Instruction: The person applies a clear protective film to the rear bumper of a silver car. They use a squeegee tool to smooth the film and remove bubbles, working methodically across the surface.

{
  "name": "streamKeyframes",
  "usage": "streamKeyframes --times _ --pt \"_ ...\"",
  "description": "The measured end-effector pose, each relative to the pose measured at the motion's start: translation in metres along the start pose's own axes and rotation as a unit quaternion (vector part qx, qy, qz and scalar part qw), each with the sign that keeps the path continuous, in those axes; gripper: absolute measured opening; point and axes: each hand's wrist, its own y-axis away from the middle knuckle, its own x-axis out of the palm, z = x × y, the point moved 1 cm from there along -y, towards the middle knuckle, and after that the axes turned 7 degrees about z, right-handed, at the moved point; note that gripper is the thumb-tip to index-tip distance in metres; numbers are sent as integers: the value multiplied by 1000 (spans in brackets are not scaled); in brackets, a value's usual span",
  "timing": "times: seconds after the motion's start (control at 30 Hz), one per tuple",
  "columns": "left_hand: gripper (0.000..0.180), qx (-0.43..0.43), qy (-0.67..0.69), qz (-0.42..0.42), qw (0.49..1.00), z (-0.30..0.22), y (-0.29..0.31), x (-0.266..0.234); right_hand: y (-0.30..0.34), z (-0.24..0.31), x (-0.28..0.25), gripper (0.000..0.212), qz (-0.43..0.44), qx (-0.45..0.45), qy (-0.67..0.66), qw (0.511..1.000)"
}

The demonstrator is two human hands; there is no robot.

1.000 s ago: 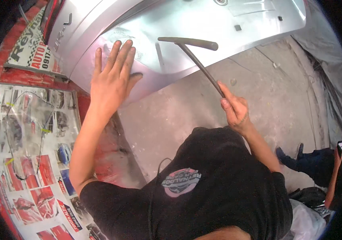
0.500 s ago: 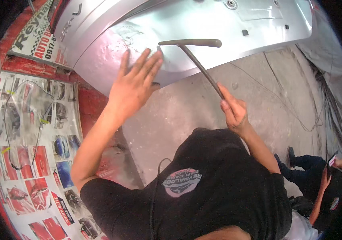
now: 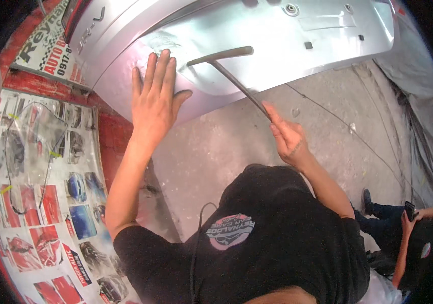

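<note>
A silver car tailgate panel (image 3: 272, 45) fills the upper part of the view. Its left portion carries a dented, wrinkled patch (image 3: 161, 42). My left hand (image 3: 154, 101) lies flat on the panel just below that patch, fingers stretched out and thumb spread. In my right hand (image 3: 288, 136) is a body hammer (image 3: 229, 53) with a long slim head, gripped near the end of its handle. The hammer's pointed tip is to the right of my left fingers, over the panel; whether it touches the metal I cannot tell.
A printed banner with car photos (image 3: 49, 202) covers the left side, a wire loop lying over it. Red ledge (image 3: 117, 121) borders the banner. Grey concrete floor (image 3: 216, 142) has a cable (image 3: 328, 110) across it. At lower right a person (image 3: 404, 238) holds a dark phone-like device.
My left hand has shifted slightly left and its fingers have straightened upward. The hammer and my right hand have moved left and tilted. The person at lower right has changed their hold on the device.
</note>
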Motion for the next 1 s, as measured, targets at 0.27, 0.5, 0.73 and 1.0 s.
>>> streamKeyframes --times 0.27,0.5,0.73,1.0 --pt "79 5 -2 -22 1000 1 2 0 2 2 -1 53 -45 -36 16 998" --pt "82 3 -9 1 1000 5 0 5 -3 10 0 55 -56 -52 22 997" --pt "81 29 -17 -28 999 10 4 17 -5 19 -1 57 82 83 17 993" --pt "88 20 31 -58 998 11 5 13 -2 17 -7 65 16 102 -2 995"
